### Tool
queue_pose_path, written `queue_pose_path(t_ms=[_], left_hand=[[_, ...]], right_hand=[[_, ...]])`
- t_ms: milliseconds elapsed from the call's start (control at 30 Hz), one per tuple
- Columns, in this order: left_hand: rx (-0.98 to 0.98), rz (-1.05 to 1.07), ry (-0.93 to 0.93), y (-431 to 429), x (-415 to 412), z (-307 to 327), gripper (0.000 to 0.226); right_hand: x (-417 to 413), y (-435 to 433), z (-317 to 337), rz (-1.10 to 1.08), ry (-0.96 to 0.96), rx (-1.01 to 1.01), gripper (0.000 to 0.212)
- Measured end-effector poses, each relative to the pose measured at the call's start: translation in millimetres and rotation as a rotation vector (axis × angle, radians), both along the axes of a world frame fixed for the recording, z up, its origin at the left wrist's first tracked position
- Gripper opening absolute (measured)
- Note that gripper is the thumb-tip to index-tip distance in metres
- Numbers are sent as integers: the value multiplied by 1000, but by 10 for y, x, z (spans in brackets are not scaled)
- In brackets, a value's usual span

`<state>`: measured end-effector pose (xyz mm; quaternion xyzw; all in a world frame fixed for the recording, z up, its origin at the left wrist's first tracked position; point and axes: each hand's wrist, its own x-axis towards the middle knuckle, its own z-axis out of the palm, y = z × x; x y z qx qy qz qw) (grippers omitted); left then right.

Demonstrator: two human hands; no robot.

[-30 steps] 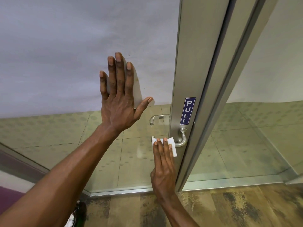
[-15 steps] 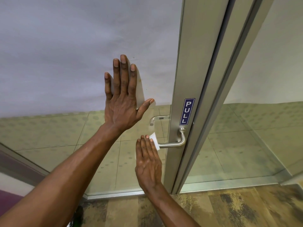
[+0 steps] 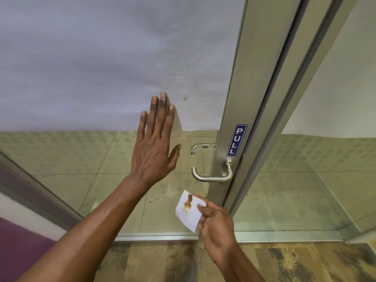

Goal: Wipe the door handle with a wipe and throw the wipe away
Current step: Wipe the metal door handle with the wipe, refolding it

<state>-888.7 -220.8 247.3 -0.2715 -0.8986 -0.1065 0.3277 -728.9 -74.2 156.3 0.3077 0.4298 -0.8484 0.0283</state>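
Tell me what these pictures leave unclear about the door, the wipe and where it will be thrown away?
- Bin: none in the head view; any lies beyond the frame edges.
- Wipe: its far corner is hidden under the right hand.
- Second handle: seen only through the glass; the door frame hides its mount.
- Glass under the left hand: covered by the palm.

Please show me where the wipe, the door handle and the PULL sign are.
wipe (image 3: 188,210), head view, on its white face beside the brown stain.
door handle (image 3: 211,178), head view, on the horizontal metal bar.
PULL sign (image 3: 236,140), head view, on the middle of the blue label.
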Motion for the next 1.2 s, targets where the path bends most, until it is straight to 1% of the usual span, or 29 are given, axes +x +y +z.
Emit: queue_pose_path(t_ms=[33, 100, 167, 233, 267, 300, 367, 400, 467, 600, 767, 833, 933, 1033, 1067, 1133, 1200], left_hand=[[37, -15, -42, -1, 86, -55, 104], [133, -47, -122, 18, 301, -210, 91], [265, -72, -259, 101, 560, -386, 64], [438, -76, -491, 177, 775, -549, 28], [542, -80, -646, 202, 859, -607, 14], [657, -98, -832, 229, 919, -648, 7], [864, -151, -1164, 292, 1009, -703, 11], [922, -173, -1276, 324, 1045, -716, 12], [954, -208, -1407, 386, 1106, -729, 12], [975, -210, -1522, 465, 1159, -735, 11], [1141, -167, -1640, 505, 1160, -698, 15], [1174, -165, -1666, 508, 1149, -680, 19], [1204, -165, -1692, 503, 1154, -681, 24], [1241, -144, -1734, 532, 1180, -664, 20], [1260, -133, -1749, 541, 1191, -648, 23], [1259, -139, -1774, 543, 1207, -619, 35], [1192, -165, -1761, 531, 1223, -612, 39]], right_hand=[[34, 73, 15, -11, 16, -62, 33], [93, 192, 54, -18, 58, -109, 32], [160, 316, 105, -28, 108, -122, 31], [191, 396, 154, -45, 146, -110, 30], [193, 417, 177, -52, 155, -79, 29], [192, 432, 204, -59, 161, -31, 28], [207, 466, 252, -72, 173, 100, 26], [220, 482, 265, -78, 181, 181, 26], [258, 525, 269, -93, 209, 363, 27], [336, 622, 243, -58, 320, 668, 35], [421, 839, 114, 33, 530, 1016, 50], [449, 942, 72, 81, 600, 1125, 54], [479, 1041, 32, 140, 659, 1219, 60], [511, 1080, -5, 190, 692, 1292, 60], [516, 1090, -16, 199, 695, 1305, 60], [530, 1099, -29, 213, 702, 1315, 56], [544, 1091, -33, 220, 700, 1289, 52]])
